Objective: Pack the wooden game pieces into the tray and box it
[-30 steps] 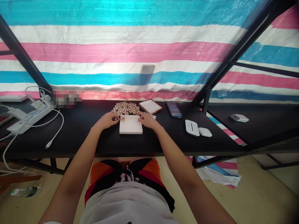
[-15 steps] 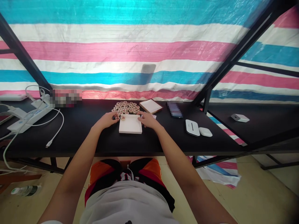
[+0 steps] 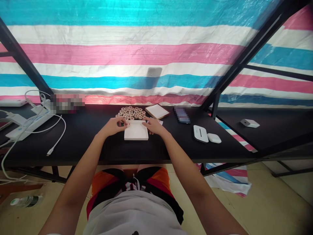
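Note:
A shallow white box (image 3: 136, 133) lies on the black table in front of me, its open side up. My left hand (image 3: 114, 126) reaches over the box's far left corner, thumb and fingers closed on a round chess piece (image 3: 126, 124). The fingers partly cover that corner. My right hand (image 3: 156, 126) grips the box by its right rim, the thumb on the edge and the fingers outside. Just behind the box, several round wooden chess pieces (image 3: 131, 113) with dark and red markings sit close together.
A second shallow box part (image 3: 157, 111) lies behind my right hand, with a phone (image 3: 182, 115) to its right. A white device (image 3: 201, 133) and a small white case (image 3: 214, 138) are further right. A power strip (image 3: 29, 124) with cables occupies the left side.
My left hand has moved right with a chess piece, from beside the box to over its far left corner. My right hand stays at the right rim.

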`<action>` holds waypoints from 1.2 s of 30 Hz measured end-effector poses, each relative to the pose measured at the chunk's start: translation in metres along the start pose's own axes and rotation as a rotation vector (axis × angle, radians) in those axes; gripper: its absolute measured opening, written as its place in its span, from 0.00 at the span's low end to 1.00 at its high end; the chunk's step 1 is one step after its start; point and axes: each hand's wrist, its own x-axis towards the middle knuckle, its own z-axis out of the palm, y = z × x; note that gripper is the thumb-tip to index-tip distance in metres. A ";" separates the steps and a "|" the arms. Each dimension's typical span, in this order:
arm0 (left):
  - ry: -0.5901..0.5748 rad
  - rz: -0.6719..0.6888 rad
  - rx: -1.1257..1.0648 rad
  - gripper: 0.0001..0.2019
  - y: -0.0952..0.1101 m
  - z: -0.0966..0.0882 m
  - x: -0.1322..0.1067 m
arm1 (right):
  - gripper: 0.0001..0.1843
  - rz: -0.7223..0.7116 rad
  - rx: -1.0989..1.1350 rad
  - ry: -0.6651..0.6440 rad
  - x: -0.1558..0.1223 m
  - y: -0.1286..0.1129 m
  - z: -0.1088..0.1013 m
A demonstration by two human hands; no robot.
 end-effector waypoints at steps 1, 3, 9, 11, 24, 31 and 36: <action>-0.048 0.028 -0.015 0.13 0.002 0.002 0.000 | 0.19 -0.002 -0.001 0.000 0.000 0.001 0.000; -0.113 0.059 -0.029 0.12 0.005 0.006 -0.001 | 0.19 -0.008 -0.001 -0.005 0.001 0.001 0.001; -0.102 0.064 -0.020 0.12 0.002 0.008 0.001 | 0.19 -0.001 -0.010 -0.011 0.001 0.001 0.001; -0.118 0.084 -0.012 0.12 0.001 0.007 0.001 | 0.19 -0.003 -0.013 -0.007 0.001 0.001 0.001; 0.075 0.074 0.095 0.10 -0.007 0.012 0.004 | 0.16 -0.025 -0.025 -0.017 0.003 0.003 0.001; 0.029 -0.055 0.262 0.16 -0.022 0.012 0.005 | 0.17 -0.010 -0.029 -0.018 0.001 0.002 0.001; 0.001 -0.107 0.310 0.15 -0.019 0.011 0.004 | 0.17 -0.006 -0.032 -0.016 0.000 0.000 0.000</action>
